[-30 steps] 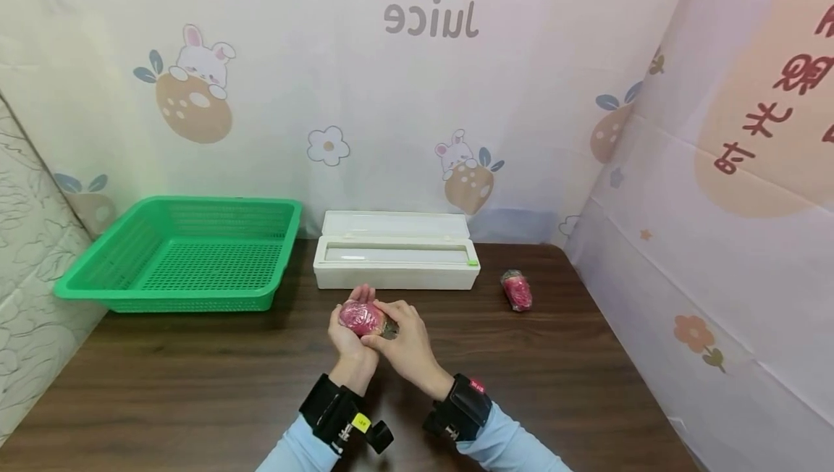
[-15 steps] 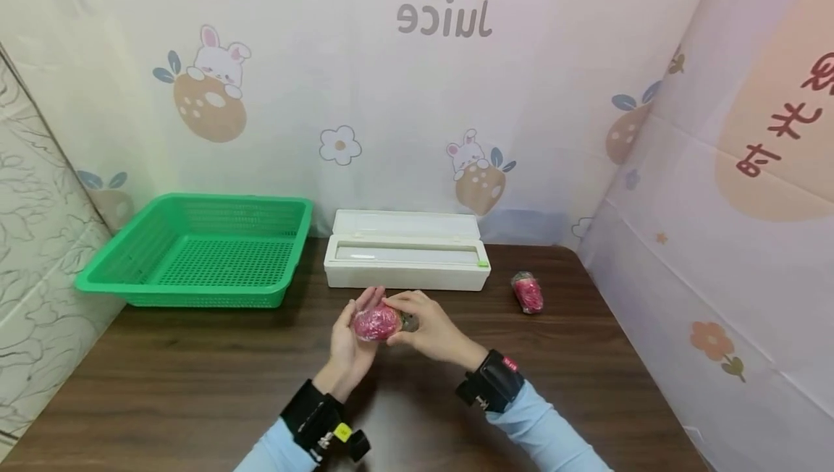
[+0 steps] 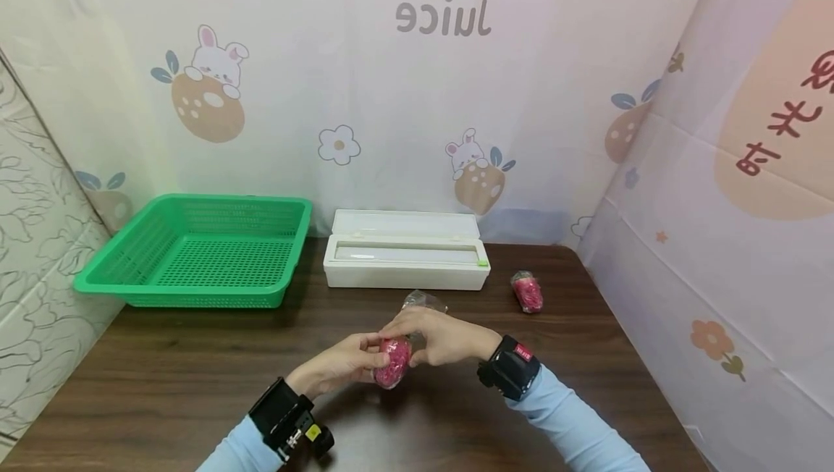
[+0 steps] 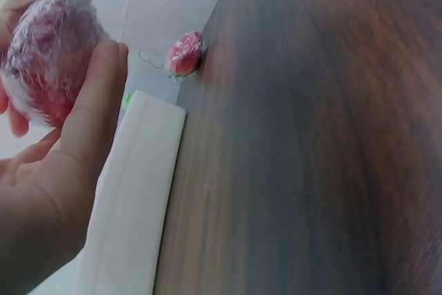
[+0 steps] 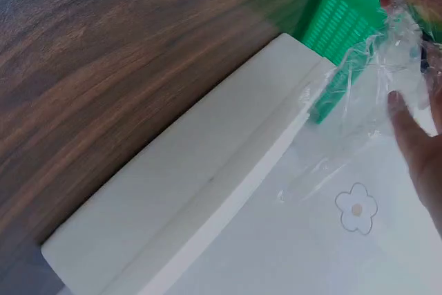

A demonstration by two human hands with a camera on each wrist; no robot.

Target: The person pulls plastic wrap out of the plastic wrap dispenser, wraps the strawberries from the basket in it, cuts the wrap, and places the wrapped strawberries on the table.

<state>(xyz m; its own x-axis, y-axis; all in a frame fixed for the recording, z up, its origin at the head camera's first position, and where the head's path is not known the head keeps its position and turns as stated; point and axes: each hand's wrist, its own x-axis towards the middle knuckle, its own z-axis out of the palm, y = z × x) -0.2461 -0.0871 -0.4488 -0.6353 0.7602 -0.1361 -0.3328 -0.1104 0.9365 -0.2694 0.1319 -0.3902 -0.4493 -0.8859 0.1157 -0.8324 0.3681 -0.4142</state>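
A red fruit wrapped in clear cling film (image 3: 393, 367) is between the two hands, above the middle of the table. My left hand (image 3: 342, 365) pinches it between thumb and fingers; crinkled film covers the red fruit (image 4: 55, 53) in the left wrist view. My right hand (image 3: 446, 336) has its fingers curled at the fruit's upper end, gripping the film there. A loose flap of cling film (image 3: 422, 300) sticks out beyond the right fingers, and in the right wrist view the loose film (image 5: 359, 94) hangs stretched away from the fruit. The right fingertips are partly hidden.
A second wrapped red fruit (image 3: 528, 292) lies at the table's right. Behind the hands stands a long white box (image 3: 407, 276) with its lid up, probably a film dispenser. A green plastic basket (image 3: 189, 298) stands at the back left. Cloth walls close off the dark wooden table (image 3: 195, 385).
The fruit has come off the left palm and turned from lying sideways to nearly upright. The left hand now pinches it from the side. A flap of film has come loose at the right hand.
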